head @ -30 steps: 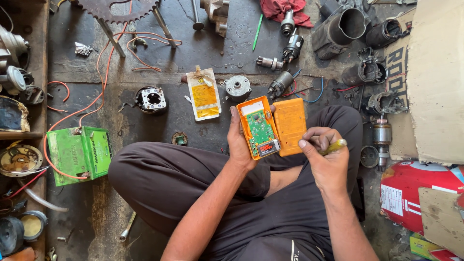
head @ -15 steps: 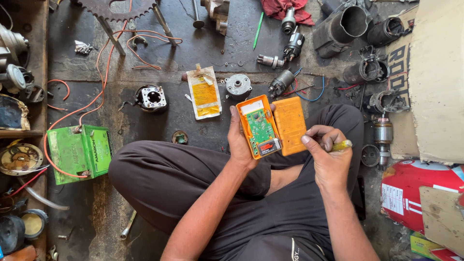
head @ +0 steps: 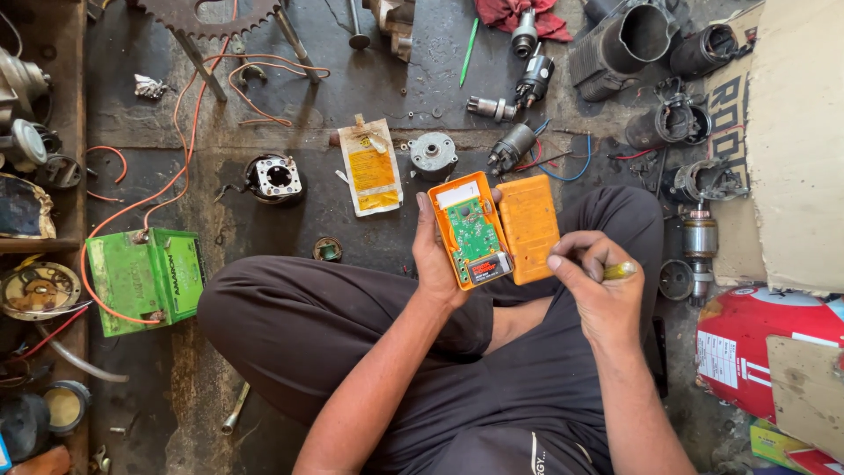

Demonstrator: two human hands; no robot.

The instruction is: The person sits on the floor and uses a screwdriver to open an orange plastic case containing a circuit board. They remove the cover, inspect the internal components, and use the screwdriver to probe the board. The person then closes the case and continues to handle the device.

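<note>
Head view, looking straight down on a person sitting cross-legged on a grimy workshop floor; the left hand (head: 437, 259) is up in the middle of the scene, fingers curled round the edge of an opened orange meter (head: 473, 230), gripping it so the green circuit board (head: 475, 227) faces up, with a small dark battery (head: 489, 267) at its near end; the meter sits above the lap, just far of the knees; touching its right edge lies the orange back cover (head: 528, 228), and I cannot tell whether the left fingers carry it too; the right hand (head: 598, 286) hovers just right of and nearer than the cover, fingers pressed together around a small yellow-handled tool (head: 621, 270), thumb tucked over the forefinger; the tool's tip is hidden, so where it points I cannot tell.

Floor now; far of the meter, a yellow packet (head: 371, 167) lies flat, with a round grey motor (head: 433, 154) just right of it; left of the packet a square metal housing (head: 278, 179); well to the left, a green battery (head: 148, 280) with orange wire (head: 180, 132) looping away toward the far side; a toothed sprocket (head: 204, 15) at the far edge; on the far right, dark motor casings (head: 635, 37); near right, a red container (head: 763, 347) beside cardboard (head: 804, 132).
</note>
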